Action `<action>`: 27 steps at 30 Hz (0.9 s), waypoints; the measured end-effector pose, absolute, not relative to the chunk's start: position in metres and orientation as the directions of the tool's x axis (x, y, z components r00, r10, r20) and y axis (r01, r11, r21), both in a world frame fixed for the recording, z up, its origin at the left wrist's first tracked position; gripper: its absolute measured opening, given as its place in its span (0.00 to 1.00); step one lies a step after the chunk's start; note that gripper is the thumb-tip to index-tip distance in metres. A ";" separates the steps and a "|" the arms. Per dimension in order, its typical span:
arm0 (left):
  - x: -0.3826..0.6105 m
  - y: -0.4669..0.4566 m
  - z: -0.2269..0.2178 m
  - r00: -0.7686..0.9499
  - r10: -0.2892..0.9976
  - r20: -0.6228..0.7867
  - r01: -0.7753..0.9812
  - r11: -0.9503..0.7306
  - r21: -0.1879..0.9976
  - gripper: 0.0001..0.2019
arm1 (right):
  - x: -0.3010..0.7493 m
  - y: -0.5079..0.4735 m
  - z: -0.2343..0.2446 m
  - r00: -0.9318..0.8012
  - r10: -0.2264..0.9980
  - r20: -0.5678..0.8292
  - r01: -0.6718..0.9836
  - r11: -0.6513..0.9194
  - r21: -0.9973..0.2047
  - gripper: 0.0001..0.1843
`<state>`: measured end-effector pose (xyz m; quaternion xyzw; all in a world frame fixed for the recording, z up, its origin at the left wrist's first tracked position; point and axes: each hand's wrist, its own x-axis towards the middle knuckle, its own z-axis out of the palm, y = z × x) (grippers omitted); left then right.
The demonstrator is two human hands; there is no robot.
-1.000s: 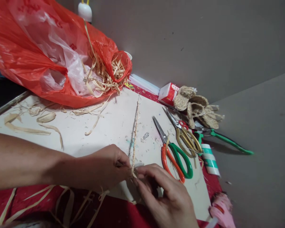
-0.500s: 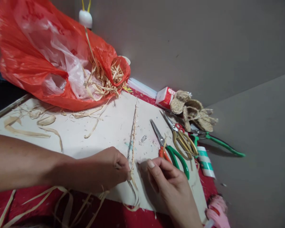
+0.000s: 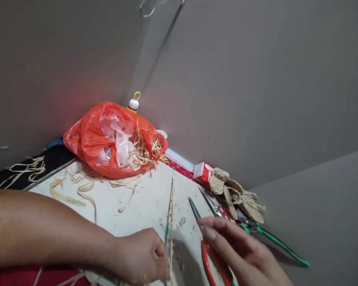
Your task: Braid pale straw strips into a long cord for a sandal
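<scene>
A thin braided straw cord (image 3: 171,214) lies lengthwise on the white board (image 3: 143,206), running away from me. My left hand (image 3: 143,258) is closed in a pinch on the cord's near end at the bottom edge of the view. To its right my right hand (image 3: 241,256) hovers above the scissors with the red and green handles (image 3: 203,242); its fingers are stretched out and apart, a little blurred, holding nothing.
An orange plastic bag (image 3: 101,139) spilling straw strips sits at the back by the wall corner, with a white bottle (image 3: 133,104) behind it. Gold-handled scissors (image 3: 217,208), green-handled pliers (image 3: 274,242), woven straw pieces (image 3: 235,194) and a small red-and-white box (image 3: 203,171) lie right. Loose strips (image 3: 77,190) litter the left.
The view has tilted upward, showing more wall. My right hand let go of the cord's end, lifted and moved right over the scissors with fingers spread. My left hand kept its pinch.
</scene>
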<state>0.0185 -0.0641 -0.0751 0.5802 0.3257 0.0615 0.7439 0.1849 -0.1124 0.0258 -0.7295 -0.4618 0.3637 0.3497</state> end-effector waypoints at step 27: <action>0.021 -0.063 -0.078 0.798 0.442 -0.411 0.310 0.285 0.907 0.06 | 0.183 0.023 -0.036 0.211 0.912 0.353 0.252 0.298 -0.921 0.08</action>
